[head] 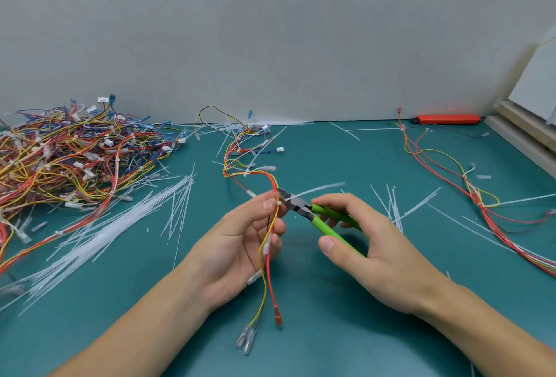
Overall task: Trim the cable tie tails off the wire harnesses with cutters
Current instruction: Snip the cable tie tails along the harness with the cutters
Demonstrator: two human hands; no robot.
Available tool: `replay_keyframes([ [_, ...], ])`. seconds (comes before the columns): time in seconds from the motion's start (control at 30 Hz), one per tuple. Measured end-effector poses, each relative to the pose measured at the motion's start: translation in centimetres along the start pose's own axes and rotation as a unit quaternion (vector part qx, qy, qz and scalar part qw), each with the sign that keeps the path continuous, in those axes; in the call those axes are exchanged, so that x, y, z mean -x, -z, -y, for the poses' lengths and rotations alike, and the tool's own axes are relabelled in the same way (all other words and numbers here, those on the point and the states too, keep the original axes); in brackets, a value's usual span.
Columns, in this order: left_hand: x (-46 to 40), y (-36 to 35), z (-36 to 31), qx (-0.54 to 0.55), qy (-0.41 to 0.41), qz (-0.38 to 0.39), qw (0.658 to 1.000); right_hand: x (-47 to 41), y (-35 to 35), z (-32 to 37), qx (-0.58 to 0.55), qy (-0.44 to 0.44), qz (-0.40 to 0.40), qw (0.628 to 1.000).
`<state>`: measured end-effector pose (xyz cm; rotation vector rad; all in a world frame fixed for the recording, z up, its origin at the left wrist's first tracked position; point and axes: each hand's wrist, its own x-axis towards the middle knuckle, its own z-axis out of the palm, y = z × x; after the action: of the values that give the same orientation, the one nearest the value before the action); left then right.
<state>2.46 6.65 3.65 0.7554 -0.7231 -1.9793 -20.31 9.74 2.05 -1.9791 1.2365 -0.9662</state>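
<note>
On the green mat point(331, 331), everything is placed relative to the cutters.

Harness pile point(69, 153): far left of the cutters, a tangled heap of red, yellow and blue wires with white connectors.
Tie strips point(114, 226): left of the cutters, a loose spread of pale plastic strips lying on the mat between pile and hands.
Left hand point(240, 244): just left of the cutters, palm up, thumb and fingers pinching the held harness point(266, 256); its red, yellow and dark wires hang down to terminals near the mat.
Cable tie tail point(319, 189): at the cutters' tip, a white strip sticking out up and right, blurred.
Cutters point(313, 215): centre, green handles, dark head set against the tie on the held harness.
Right hand point(373, 241): right of the head, fingers and thumb wrapped around both handles.
Single harness point(451, 178): far right, laid out on the mat.
Orange knife point(448, 119): behind and right, by the wall.
</note>
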Motion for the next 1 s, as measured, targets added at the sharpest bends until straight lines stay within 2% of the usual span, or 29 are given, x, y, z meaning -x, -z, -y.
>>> replay_keyframes([
  [0.4, 0.08, 0.05, -0.12, -0.057, -0.023, 0.019, 0.998, -0.07, 0.09, -0.12, 0.027, 0.031, -0.006, 0.999],
  [1.0, -0.16, 0.42, 0.45, -0.063, -0.019, 0.017, 0.998, -0.25, 0.20, -0.51, 0.059, 0.046, -0.020, 0.997],
])
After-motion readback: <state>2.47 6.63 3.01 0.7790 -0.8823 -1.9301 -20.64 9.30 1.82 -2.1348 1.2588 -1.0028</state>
